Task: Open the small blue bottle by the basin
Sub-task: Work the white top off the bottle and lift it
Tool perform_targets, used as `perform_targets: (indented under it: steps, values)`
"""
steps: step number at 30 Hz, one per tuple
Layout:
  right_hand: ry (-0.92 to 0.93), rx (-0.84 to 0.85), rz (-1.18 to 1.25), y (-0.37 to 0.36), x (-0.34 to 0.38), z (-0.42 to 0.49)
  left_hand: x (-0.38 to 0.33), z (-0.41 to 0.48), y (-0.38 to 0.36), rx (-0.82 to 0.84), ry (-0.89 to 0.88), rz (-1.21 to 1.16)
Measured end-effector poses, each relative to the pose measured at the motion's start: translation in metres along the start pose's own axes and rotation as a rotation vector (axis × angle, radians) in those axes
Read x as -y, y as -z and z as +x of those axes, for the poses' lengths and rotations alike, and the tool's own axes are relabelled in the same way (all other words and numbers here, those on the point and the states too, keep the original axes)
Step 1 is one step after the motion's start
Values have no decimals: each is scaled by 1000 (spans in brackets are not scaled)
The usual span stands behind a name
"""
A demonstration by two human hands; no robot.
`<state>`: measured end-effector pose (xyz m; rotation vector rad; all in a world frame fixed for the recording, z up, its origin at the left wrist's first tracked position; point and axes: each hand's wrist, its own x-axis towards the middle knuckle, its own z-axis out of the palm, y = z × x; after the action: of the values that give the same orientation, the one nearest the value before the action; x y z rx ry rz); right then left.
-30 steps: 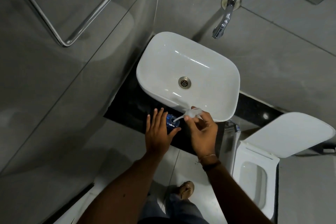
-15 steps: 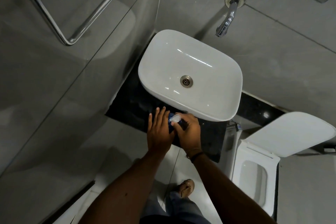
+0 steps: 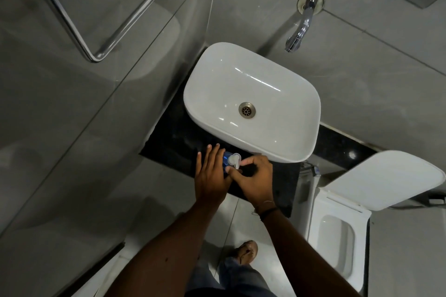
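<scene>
Both grips are gathered round the small blue bottle (image 3: pixel 226 161), which stands on the black counter (image 3: pixel 173 149) just in front of the near rim of the white basin (image 3: pixel 251 103). The left hand (image 3: pixel 212 173) is laid against the bottle's left side, fingers stretched out towards the basin and thumb curled in under the bottle's near side, so that the blue body is held between palm and thumb. Only a narrow strip of blue is seen between the two hands. The white pump cap (image 3: pixel 234 159) is seen on top of the bottle, its spout pointed towards the person. The right hand (image 3: pixel 253 178) is placed just to the right of the cap, fingers curled inward and the thumb reached across to the left thumb beneath the spout; whether the cap itself is gripped by it cannot be told, since the contact is hidden in shadow. A dark band (image 3: pixel 270 212) is worn on the right wrist.

A chrome tap (image 3: pixel 301 29) is fixed to the grey tiled wall beyond the basin. A toilet (image 3: pixel 337 236) with its lid raised is seen to the right of the counter, well apart from the bottle.
</scene>
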<state>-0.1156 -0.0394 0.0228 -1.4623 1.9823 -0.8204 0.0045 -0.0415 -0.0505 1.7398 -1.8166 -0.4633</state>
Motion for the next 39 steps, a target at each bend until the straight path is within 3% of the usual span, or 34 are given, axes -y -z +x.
perform_targets:
  steps: [6, 10, 11, 14, 17, 21, 27, 32, 36, 39]
  values:
    - [29, 243, -30, 0, -8, 2, 4, -1, -3, 12, -16, -10]
    - [-2, 42, 49, 3, -11, 6, 3, 1, -2, 15, 19, -24]
    - [3, 60, 64, 5, -13, 7, 3, 1, -2, 24, 21, -23]
    - [30, 280, 81, 7, -14, 12, 4, 0, -2, 34, 7, -17]
    - [41, 346, 18, 3, -9, 21, 5, -1, -3, -2, -17, -9]
    - [39, 274, -45, -4, -1, 24, 6, -1, -4, -1, -30, -11]
    - [-203, 0, -8, -22, 7, 14, 4, 0, -3, -6, -17, 11]
    - [-148, 26, 158, -25, 0, 0, 4, -1, -4, 18, -18, 43]
    - [-58, 60, 62, -22, 1, 0, 4, -2, -5, -15, 3, 12]
    - [-110, 14, 9, -24, 9, 0, 5, -1, -4, -7, -5, 12]
